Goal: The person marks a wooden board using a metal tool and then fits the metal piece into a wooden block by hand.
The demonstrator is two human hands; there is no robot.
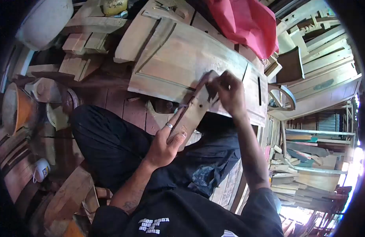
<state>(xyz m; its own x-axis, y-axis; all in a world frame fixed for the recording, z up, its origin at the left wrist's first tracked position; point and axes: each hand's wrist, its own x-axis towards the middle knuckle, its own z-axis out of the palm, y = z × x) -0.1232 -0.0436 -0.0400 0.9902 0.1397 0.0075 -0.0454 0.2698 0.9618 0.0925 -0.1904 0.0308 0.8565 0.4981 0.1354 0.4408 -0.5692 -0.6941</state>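
Observation:
My left hand [165, 147], with a ring on one finger, grips the lower end of a wooden piece [194, 112] that has a dark hole in it. The piece slants up to the right over my lap, its upper end by the edge of a wide wooden panel [182, 51]. At that upper end is my right hand [230, 91], its fingers curled together; what they hold, if anything, is too small and blurred to name.
Pink cloth [245, 27] lies beyond the panel. Wood blocks [82, 43] are stacked at the upper left, near an orange bucket [22, 108]. A small white tub [42, 170] stands at the lower left. Stacked boards [320, 177] fill the right side.

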